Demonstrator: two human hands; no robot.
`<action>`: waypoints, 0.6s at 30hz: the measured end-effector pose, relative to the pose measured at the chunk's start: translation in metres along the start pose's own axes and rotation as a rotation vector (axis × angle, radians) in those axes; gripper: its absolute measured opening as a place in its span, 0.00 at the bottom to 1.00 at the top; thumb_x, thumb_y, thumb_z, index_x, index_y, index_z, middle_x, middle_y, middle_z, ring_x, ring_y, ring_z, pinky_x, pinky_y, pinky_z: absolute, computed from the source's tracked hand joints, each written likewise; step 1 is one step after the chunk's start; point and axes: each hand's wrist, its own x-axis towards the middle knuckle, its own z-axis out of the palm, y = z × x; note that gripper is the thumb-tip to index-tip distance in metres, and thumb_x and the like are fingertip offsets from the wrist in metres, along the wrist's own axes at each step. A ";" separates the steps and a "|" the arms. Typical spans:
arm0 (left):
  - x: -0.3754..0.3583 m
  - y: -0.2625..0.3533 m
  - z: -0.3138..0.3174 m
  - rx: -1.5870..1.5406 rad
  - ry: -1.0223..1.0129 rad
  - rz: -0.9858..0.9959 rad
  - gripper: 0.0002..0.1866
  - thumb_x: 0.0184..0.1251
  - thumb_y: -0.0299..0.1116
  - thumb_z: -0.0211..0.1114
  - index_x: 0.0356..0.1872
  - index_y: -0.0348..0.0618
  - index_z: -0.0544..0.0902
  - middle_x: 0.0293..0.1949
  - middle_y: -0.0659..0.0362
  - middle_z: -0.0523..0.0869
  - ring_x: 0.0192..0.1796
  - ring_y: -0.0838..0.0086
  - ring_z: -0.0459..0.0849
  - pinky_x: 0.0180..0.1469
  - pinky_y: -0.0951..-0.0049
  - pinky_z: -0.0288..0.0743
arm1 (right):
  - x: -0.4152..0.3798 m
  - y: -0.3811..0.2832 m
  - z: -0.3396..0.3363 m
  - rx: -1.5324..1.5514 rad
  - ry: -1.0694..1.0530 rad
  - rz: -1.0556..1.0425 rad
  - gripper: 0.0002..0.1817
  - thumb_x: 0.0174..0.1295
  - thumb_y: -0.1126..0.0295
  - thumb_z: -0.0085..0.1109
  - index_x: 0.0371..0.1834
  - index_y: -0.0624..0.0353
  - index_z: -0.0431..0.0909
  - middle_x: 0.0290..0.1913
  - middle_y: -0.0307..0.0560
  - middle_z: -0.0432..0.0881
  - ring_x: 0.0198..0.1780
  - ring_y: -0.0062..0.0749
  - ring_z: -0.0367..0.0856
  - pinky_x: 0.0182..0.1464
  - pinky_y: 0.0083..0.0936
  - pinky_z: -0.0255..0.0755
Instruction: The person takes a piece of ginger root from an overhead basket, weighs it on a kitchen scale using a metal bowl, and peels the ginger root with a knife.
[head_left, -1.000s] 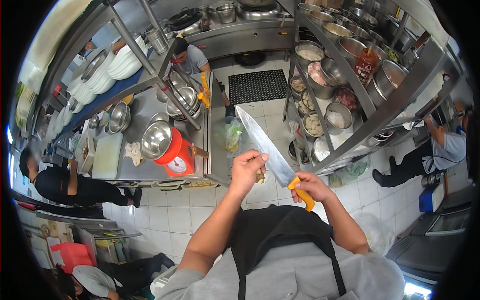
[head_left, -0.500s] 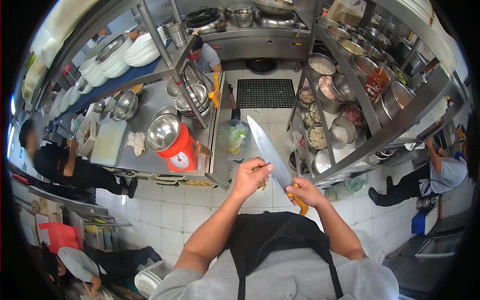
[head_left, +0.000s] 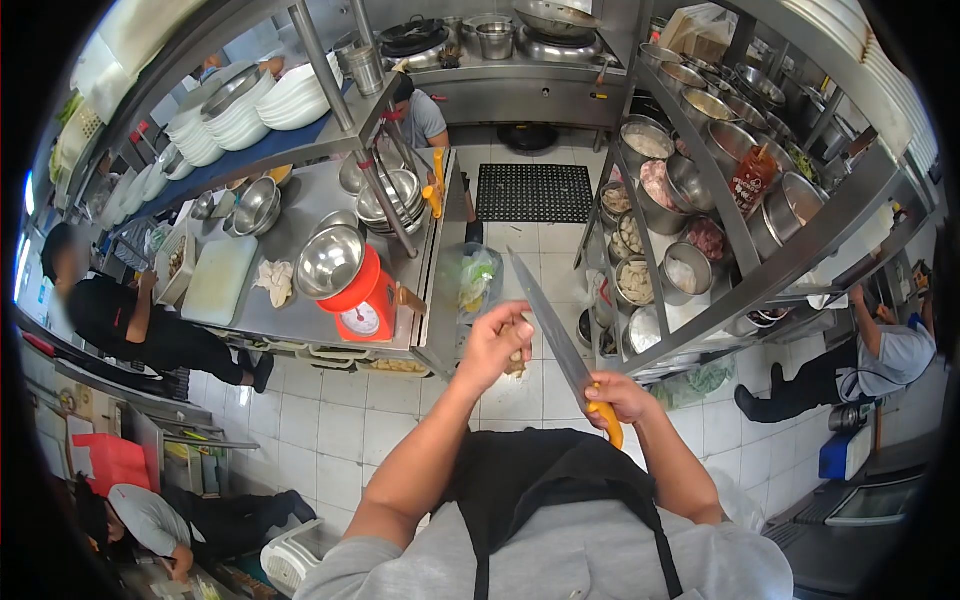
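Observation:
My right hand (head_left: 620,398) is wrapped round the yellow handle (head_left: 607,422) of a large chef's knife (head_left: 556,331). Its long blade points up and forward, narrow side towards me. To the left, my left hand (head_left: 493,347) is closed, thumb and fingers curled round a small tan lump (head_left: 516,364) that looks like a piece of ginger. Part of the lump is hidden by the palm. A gap separates the blade from the left hand. Both hands are raised over the tiled floor, in front of a black apron (head_left: 560,470).
A steel counter (head_left: 300,225) at left carries a red kitchen scale (head_left: 368,310) with a metal bowl (head_left: 331,262) and a cutting board (head_left: 220,280). At right, a metal rack (head_left: 640,345) holds several food bowls. Other people work at left, lower left, behind the counter and at right.
My left fingers have come away from the blade and the hand has opened a little round the lump. The knife has turned, showing a narrower blade, and shifted slightly right.

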 end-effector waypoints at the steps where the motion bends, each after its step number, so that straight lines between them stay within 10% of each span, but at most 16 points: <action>1: 0.006 0.007 0.001 -0.019 -0.011 0.022 0.21 0.69 0.43 0.68 0.52 0.33 0.81 0.27 0.63 0.80 0.26 0.81 0.79 0.31 0.79 0.72 | -0.001 0.002 -0.004 0.014 -0.023 -0.001 0.15 0.70 0.59 0.60 0.34 0.58 0.72 0.23 0.43 0.74 0.19 0.27 0.73 0.23 0.26 0.69; 18: 0.023 0.036 0.020 0.078 -0.095 0.007 0.18 0.68 0.40 0.68 0.49 0.35 0.83 0.28 0.65 0.79 0.27 0.82 0.79 0.32 0.79 0.72 | -0.008 0.010 -0.016 0.300 -0.421 0.013 0.17 0.70 0.60 0.59 0.32 0.63 0.70 0.22 0.46 0.70 0.19 0.27 0.71 0.18 0.24 0.67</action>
